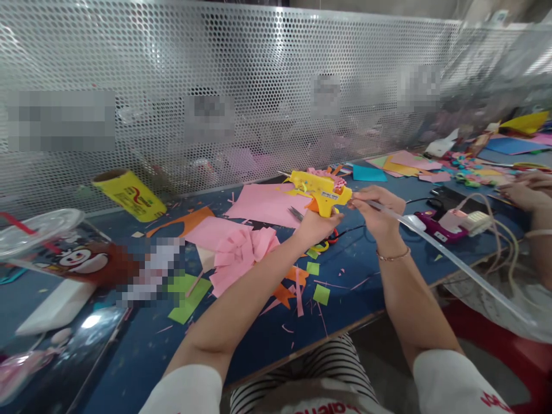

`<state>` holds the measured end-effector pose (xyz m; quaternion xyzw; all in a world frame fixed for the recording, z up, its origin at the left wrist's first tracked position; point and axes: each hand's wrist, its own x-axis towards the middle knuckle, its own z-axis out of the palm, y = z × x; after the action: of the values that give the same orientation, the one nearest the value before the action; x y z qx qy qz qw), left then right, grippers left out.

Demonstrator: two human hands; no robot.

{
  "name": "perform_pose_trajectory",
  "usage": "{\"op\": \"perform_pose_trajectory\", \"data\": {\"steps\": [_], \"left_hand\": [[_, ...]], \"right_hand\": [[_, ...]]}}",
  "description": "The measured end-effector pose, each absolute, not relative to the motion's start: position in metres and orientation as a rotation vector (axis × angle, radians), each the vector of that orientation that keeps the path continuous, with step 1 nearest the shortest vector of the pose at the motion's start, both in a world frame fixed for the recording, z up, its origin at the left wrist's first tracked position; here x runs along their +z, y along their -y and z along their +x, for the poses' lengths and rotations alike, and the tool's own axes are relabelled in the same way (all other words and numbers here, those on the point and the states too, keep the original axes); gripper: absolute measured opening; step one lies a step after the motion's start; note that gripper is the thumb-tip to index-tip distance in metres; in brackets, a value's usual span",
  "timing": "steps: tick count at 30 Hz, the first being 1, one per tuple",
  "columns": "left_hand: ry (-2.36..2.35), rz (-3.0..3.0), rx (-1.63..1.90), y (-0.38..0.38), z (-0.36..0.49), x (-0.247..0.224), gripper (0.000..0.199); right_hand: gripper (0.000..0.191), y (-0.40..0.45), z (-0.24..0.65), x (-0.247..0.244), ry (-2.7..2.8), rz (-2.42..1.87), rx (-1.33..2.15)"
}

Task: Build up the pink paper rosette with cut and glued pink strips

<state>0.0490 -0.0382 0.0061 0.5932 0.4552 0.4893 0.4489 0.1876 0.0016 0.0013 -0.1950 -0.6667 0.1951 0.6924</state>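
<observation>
My left hand (318, 228) is wrapped round the handle of a yellow hot glue gun (317, 187), whose nozzle points to the far left. At the gun's back end, my right hand (379, 207) pinches a long translucent glue stick (466, 267) that stretches off to the lower right. Whether the stick's tip is inside the gun, I cannot tell. Scissors (295, 213) lie partly hidden beside my left hand, their blades showing. A fringed pink paper flower (245, 253) rests on the table left of my left forearm.
Pink paper sheets (263, 202), green paper squares (321, 294) and scraps cover the blue table (353, 310). A drink cup (81, 253) and a yellow tube (131, 194) are at left. To the right are a purple power strip (440, 227) with cords and another person's hand (530, 192).
</observation>
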Motion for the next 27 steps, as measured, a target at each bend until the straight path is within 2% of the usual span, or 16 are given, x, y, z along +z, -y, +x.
{"op": "perform_pose_trajectory", "data": {"steps": [3,8,13,20,27], "left_hand": [[-1.064,1.381,1.252,0.039,0.052,0.006,0.032],[-0.907,1.163,1.338,0.042,0.057,0.007,0.037],[-0.899,1.161,1.360,0.044,0.057,0.008,0.036],[-1.142,1.284,1.413,0.040,0.055,0.001,0.029],[-1.176,1.352,1.379,0.041,0.055,0.000,0.028]], "right_hand": [[0.009,-0.002,0.185,0.000,1.465,-0.430,0.479],[0.026,0.000,0.177,0.000,1.367,-0.398,0.738],[0.019,0.003,0.169,0.001,1.213,-0.397,0.900],[0.013,0.005,0.171,0.006,1.197,-0.358,0.893],[0.012,0.006,0.174,0.005,1.219,-0.323,0.895]]}}
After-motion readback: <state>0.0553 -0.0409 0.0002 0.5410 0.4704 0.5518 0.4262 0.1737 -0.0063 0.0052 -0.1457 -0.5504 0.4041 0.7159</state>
